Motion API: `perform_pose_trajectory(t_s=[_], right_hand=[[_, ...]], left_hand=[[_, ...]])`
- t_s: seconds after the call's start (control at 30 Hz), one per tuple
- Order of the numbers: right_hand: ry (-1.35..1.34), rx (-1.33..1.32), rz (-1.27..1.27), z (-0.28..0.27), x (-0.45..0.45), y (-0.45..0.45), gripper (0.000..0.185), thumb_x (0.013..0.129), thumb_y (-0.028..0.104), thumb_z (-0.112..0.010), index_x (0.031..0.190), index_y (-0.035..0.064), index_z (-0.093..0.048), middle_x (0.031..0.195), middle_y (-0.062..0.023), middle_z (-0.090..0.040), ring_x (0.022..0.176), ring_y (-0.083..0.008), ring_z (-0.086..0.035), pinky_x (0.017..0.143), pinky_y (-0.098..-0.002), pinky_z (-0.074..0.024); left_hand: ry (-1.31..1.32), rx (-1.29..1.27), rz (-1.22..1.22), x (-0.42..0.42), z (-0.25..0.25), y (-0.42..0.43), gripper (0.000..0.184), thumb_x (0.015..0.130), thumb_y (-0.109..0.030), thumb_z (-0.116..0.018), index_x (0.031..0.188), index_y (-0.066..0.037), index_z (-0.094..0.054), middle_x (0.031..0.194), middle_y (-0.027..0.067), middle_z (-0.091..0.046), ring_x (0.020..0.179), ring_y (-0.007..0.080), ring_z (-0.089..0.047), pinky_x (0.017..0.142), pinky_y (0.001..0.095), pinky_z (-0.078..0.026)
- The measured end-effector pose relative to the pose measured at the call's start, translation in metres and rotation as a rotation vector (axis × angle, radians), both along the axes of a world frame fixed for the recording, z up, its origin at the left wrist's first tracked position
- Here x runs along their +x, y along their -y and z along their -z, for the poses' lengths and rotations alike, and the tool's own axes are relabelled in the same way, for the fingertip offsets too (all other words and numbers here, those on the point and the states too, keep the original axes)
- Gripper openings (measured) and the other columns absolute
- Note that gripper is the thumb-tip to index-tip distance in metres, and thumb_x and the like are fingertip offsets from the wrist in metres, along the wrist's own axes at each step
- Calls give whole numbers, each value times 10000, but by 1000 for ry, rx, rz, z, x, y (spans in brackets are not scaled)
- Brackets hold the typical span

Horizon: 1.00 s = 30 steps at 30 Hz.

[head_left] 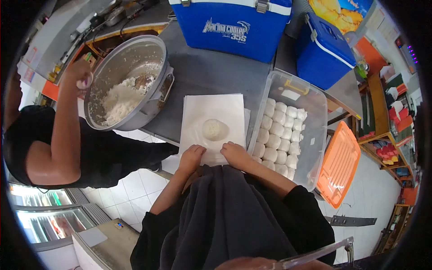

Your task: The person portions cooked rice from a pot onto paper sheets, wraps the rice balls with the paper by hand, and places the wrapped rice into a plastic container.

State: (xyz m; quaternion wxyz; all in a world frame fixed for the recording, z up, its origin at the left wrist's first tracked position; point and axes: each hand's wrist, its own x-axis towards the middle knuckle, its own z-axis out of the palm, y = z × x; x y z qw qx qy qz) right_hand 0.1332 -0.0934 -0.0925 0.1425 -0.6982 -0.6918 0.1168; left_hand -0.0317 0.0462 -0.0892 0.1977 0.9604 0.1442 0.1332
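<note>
In front of me lies a stack of white wrapping paper (192, 108) with a rounded mound of rice (215, 129) on the top sheet. At the near left edge of the sheet, my left hand (192, 156) has its fingers curled closed on the paper. My right hand (236, 155) grips the near right part of the same edge. The rice mound sits just beyond my fingers, touched by neither hand. To the right, a clear plastic box (317, 135) holds rows of white paper-wrapped bundles (276, 130).
A large metal pot (153, 105) of loose rice (123, 101) stands left. Beside it is a co-worker (63, 144), a small pale item in the raised hand. Two blue coolers (234, 27) (324, 51) stand at the back. An orange lid (339, 166) leans right of the box.
</note>
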Motion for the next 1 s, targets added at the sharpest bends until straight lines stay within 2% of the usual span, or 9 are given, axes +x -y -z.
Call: perform_pose_trajectory(t_s=[0.33, 0.4, 0.43, 0.57, 0.67, 0.73, 0.77, 0.83, 1.0], right_hand=[[-587, 296, 373, -25, 50, -25, 86, 749, 101, -606, 765, 17, -598, 754, -97, -616, 711, -240, -595, 667, -311, -471], [-686, 295, 389, -16, 63, -33, 121, 761, 117, -629, 827, 22, -592, 754, -91, -631, 693, -185, -604, 655, -292, -464], [-732, 230, 451, -11, 67, -36, 160, 758, 124, -639, 873, 31, -580, 747, -90, -629, 688, -170, -600, 654, -295, -464], [-732, 78, 549, 4, 65, -44, 325, 720, 168, -683, 985, 42, -544, 667, -99, -613, 615, -199, -597, 578, -293, -450], [-788, 28, 597, 5, 64, -39, 340, 713, 200, -696, 980, 53, -544, 794, -110, -613, 754, -202, -583, 703, -315, -453], [-598, 199, 603, 7, 58, -23, 367, 703, 208, -702, 994, 51, -543, 849, -119, -588, 816, -225, -557, 736, -328, -437], [-405, 369, 597, 5, 56, -16, 394, 693, 217, -707, 1009, 50, -542, 904, -128, -562, 879, -249, -532, 769, -340, -421], [-292, 267, 589, -10, 54, 4, 383, 689, 215, -708, 996, 44, -556, 942, -133, -528, 911, -267, -503, 797, -350, -405], [-124, 102, 592, 7, 50, 25, 267, 702, 164, -677, 919, 28, -601, 953, -106, -475, 859, -238, -492, 760, -313, -411]], left_hand=[[245, -96, -194, 6, -21, -54, 83, 728, -103, -616, 732, -21, -626, 724, 118, -612, 687, 273, -593, 630, 355, -462], [288, -430, -348, 14, -24, -66, 116, 741, -128, -641, 742, -13, -622, 716, 119, -621, 654, 233, -605, 597, 322, -459], [245, -586, -419, 17, -3, -81, 167, 729, -156, -671, 783, -9, -614, 705, 114, -626, 617, 204, -597, 578, 295, -452], [41, -447, -411, 30, 10, -80, 222, 722, -161, -679, 864, -11, -596, 658, 105, -609, 571, 224, -577, 556, 292, -452], [53, -450, -504, 33, 5, -63, 243, 727, -133, -651, 931, -23, -577, 767, 97, -609, 707, 241, -584, 660, 332, -450], [245, 189, -589, 32, 1, -46, 303, 733, -160, -612, 1010, -49, -554, 1040, 121, -558, 973, 245, -525, 827, 410, -387], [249, 187, -589, 30, 6, -36, 303, 733, -160, -612, 1010, -49, -554, 1040, 121, -558, 973, 245, -525, 827, 410, -387], [-72, 170, -86, 24, 14, -15, 427, 738, -213, -581, 1131, -72, -495, 1283, 113, -399, 1180, 232, -373, 938, 456, -285], [-20, 261, -13, 36, 4, 18, 538, 751, -251, -564, 1234, -70, -412, 1345, 85, -342, 1212, 220, -348, 960, 441, -280]])
